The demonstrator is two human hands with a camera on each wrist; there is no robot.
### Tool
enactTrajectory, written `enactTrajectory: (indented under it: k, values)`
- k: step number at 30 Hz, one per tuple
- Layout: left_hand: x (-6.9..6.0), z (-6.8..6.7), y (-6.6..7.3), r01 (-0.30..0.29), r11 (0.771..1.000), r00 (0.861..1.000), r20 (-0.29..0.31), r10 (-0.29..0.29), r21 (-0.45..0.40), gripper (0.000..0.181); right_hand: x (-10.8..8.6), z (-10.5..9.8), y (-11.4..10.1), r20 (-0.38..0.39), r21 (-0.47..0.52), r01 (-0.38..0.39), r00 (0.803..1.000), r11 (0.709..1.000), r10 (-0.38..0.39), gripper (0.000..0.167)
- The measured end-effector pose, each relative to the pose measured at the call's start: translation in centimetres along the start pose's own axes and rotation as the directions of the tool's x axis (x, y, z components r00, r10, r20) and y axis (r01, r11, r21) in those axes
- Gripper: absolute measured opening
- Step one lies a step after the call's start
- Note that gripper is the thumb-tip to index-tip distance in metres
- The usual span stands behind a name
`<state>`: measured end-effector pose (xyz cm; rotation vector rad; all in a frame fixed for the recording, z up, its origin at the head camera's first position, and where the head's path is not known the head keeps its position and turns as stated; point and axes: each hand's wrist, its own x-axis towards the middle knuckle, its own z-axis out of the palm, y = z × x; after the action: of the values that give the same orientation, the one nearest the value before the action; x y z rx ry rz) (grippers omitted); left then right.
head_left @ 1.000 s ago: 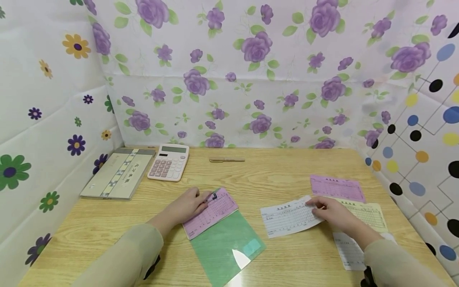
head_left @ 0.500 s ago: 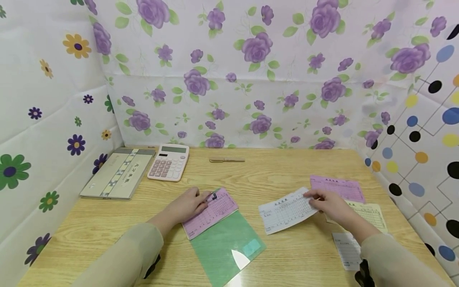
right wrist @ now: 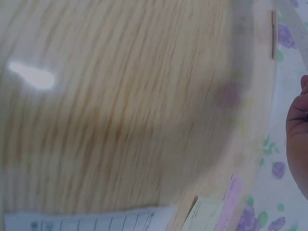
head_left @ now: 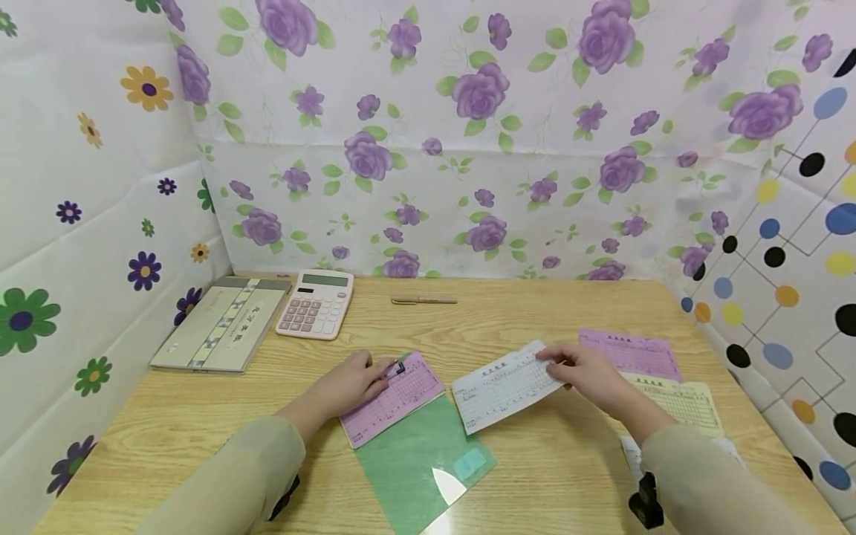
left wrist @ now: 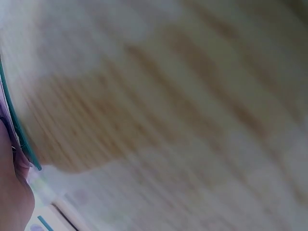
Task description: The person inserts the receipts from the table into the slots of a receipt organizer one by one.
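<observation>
In the head view my left hand [head_left: 356, 383] grips the top end of a green clipboard [head_left: 417, 461], its fingers at the dark clip [head_left: 400, 367]. A printed pink form [head_left: 394, 401] lies across the board's upper part. My right hand [head_left: 588, 375] pinches a white printed form [head_left: 501, 390] by its right end. That form is tilted, its left edge over the clipboard's right side. The left wrist view catches part of the hand [left wrist: 12, 187] and the green board edge [left wrist: 19, 120]. Only part of the right hand [right wrist: 298, 134] shows in the right wrist view.
At right lie another pink form [head_left: 628, 355], a yellow form [head_left: 689, 405] and a white form [head_left: 630, 457], partly hidden by the right arm. A pen [head_left: 424, 300], a calculator [head_left: 316, 305] and a flat cream folder or book [head_left: 224, 327] lie farther back.
My right hand has moved left with the white form, from beside the clipboard to over its right edge. The left hand and the clipboard have stayed in place.
</observation>
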<state>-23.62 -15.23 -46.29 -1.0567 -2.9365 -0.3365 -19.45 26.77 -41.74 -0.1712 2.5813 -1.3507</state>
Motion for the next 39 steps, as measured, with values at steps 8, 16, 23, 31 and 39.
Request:
enactTrajectory:
  k: [8,16,23,31,39]
  values:
    - [0.1,0.0,-0.1,0.0,1.0,1.0,0.001,0.0,0.0,0.048,1.8,2.7,-2.0,0.02,0.047,0.05,0.999,0.998,-0.051,0.026]
    - [0.1,0.3,-0.3,0.001,1.0,1.0,-0.003,-0.001,0.015,0.049,3.5,5.8,-3.9,0.087,0.053,0.082,0.992,0.995,-0.087,0.022]
    - [0.1,-0.1,0.0,-0.01,1.0,1.0,-0.008,0.01,0.006,0.049,4.6,8.4,-4.5,0.132,0.019,0.114,0.985,0.993,-0.115,0.021]
    - [0.2,0.1,-0.2,-0.014,1.0,1.0,-0.006,0.014,0.014,0.048,5.4,11.1,-6.0,0.184,-0.054,0.154,0.973,0.987,-0.142,0.022]
    - [0.3,0.1,-0.3,-0.031,0.999,0.999,-0.025,0.032,0.042,0.046,6.3,13.3,-6.6,0.211,-0.077,0.221,0.957,0.972,-0.2,0.02]
